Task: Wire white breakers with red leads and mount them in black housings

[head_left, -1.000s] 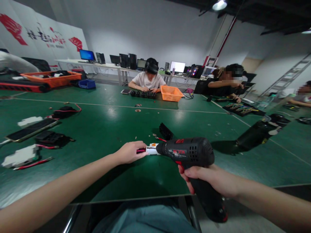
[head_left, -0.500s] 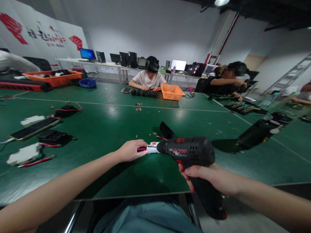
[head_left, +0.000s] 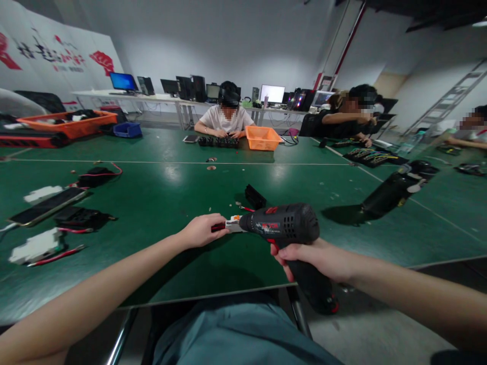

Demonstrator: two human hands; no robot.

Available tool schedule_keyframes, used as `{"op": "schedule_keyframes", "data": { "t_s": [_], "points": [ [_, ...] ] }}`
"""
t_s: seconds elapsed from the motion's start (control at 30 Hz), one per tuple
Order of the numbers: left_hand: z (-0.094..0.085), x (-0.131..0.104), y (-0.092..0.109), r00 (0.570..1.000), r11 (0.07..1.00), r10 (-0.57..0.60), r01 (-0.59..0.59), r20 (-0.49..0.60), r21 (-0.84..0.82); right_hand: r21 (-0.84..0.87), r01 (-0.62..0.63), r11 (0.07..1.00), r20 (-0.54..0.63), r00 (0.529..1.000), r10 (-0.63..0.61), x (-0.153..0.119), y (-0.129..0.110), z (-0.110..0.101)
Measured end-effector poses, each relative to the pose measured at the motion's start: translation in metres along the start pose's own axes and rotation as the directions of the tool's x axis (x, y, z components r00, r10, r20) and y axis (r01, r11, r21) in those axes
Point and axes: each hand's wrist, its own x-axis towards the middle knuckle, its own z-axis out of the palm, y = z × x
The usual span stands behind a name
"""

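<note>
My right hand point(head_left: 315, 256) is wrapped around the grip of a black and red cordless drill point(head_left: 283, 223), its index finger near the red trigger. The drill's nose points left and meets the right part of a small white block with an orange part point(head_left: 233, 224), which looks like a circuit breaker. Red and black wires point(head_left: 218, 227) come out of the block's left end, and my left hand point(head_left: 203, 230) has its fingers closed on them there. The tip of the drill bit is hidden by the chuck. Just beyond lie a black ribbed part point(head_left: 254, 196) and a short red wire point(head_left: 247, 208).
At left on the green table point(head_left: 182, 187) are a phone point(head_left: 49, 205), white blocks with red wires point(head_left: 38, 246) and black parts point(head_left: 81, 216). A black bottle-like object point(head_left: 391, 195) leans at right. Across sit co-workers, near an orange basket point(head_left: 262, 139).
The view has shifted, so most things appear slightly left and higher. The drill stays against the white block, and both hands keep their hold.
</note>
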Motion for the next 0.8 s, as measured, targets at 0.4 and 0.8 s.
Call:
{"op": "schedule_keyframes", "data": {
  "t_s": [0.4, 0.8],
  "points": [
    [-0.002, -0.002, 0.003, 0.999, 0.999, 0.034, -0.034, 0.000, -0.024, -0.395, 0.387, 0.833, -0.106, 0.882, -0.460, -0.014, -0.014, -0.044],
    [-0.005, -0.002, 0.008, 1.000, 0.999, -0.023, 0.023, 0.008, -0.042, -0.857, -0.470, 0.211, -0.516, 0.792, -0.328, 0.070, 0.022, -0.158]
  ]
}}
